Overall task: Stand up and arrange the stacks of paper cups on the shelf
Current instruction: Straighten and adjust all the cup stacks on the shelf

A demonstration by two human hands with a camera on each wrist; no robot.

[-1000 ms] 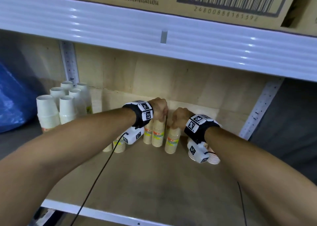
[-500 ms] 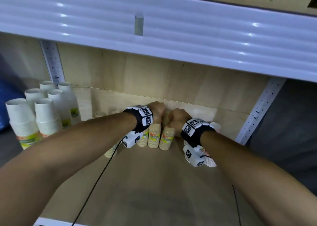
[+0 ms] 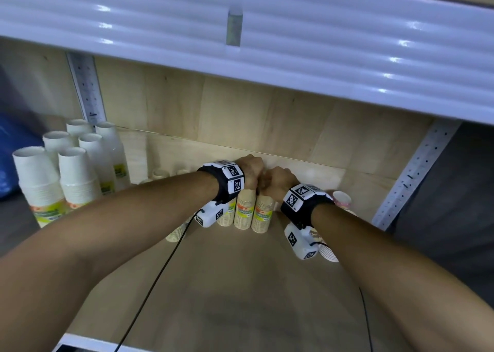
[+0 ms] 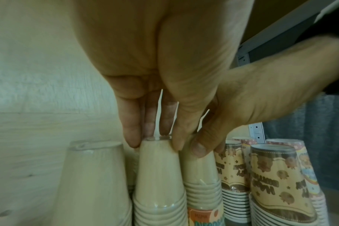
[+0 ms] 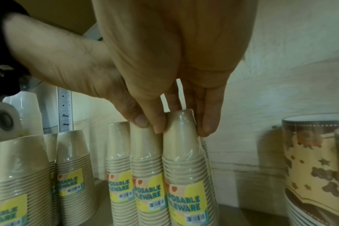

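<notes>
Spanning the head view, the wooden shelf (image 3: 240, 285) carries white cup stacks (image 3: 74, 175) at 9 o'clock, kraft-brown wrapped cup stacks (image 3: 244, 210) upright at centre against the back panel, and printed party-cup stacks (image 4: 277, 175) at 3 o'clock. Left hand (image 3: 250, 171) pinches the top of one brown stack (image 4: 159, 175), fingers (image 4: 132, 130) behind it and thumb in front; right hand (image 3: 278, 182) pinches the top of the neighbouring brown stack (image 5: 184, 160) just beside it the same way, the two hands nearly touching.
</notes>
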